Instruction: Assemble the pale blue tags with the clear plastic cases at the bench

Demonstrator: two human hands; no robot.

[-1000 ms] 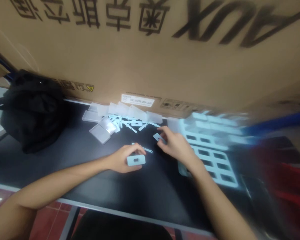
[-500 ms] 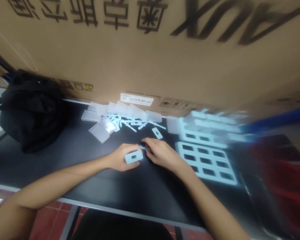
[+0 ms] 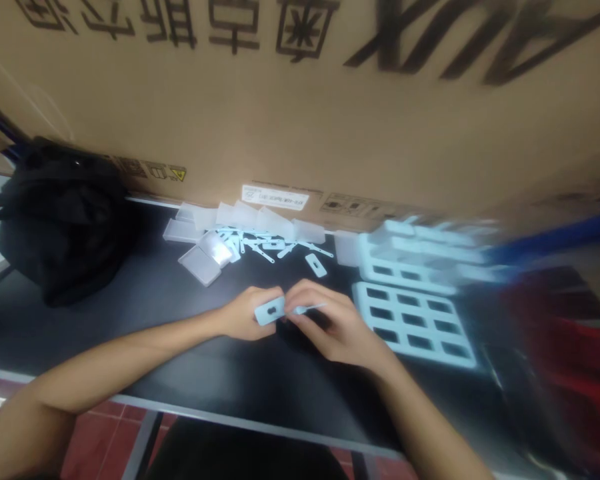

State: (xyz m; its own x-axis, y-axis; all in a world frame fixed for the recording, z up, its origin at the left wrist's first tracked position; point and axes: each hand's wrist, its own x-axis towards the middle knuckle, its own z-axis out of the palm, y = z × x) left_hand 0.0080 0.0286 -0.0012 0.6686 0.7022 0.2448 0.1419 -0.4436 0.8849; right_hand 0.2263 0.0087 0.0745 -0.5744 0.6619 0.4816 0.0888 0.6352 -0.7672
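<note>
My left hand (image 3: 247, 313) is closed on a small light-blue plate (image 3: 270, 311) with a hole in its middle. Close to the plate's right end, my right hand (image 3: 330, 320) pinches a thin light-blue stick (image 3: 307, 309) between thumb and fingers. Its tip is at the plate's edge, and I cannot tell whether the two touch. Beyond my hands lies a loose pile of light-blue sticks (image 3: 260, 250). Another light-blue plate with a hole (image 3: 315, 265) rests on the black table, apart from the pile.
Clear flat cases (image 3: 200, 265) surround the pile. To the right lies a light-blue tray with rectangular openings (image 3: 413, 313), with stacked light-blue pieces (image 3: 430, 247) behind it. A black bag (image 3: 60, 220) sits at left. A large cardboard box (image 3: 205, 120) walls off the table's (image 3: 180, 380) back.
My right hand has turned, so the stick in its fingers now shows, pointing right. The plate in my left hand has shifted slightly up and tilted.
</note>
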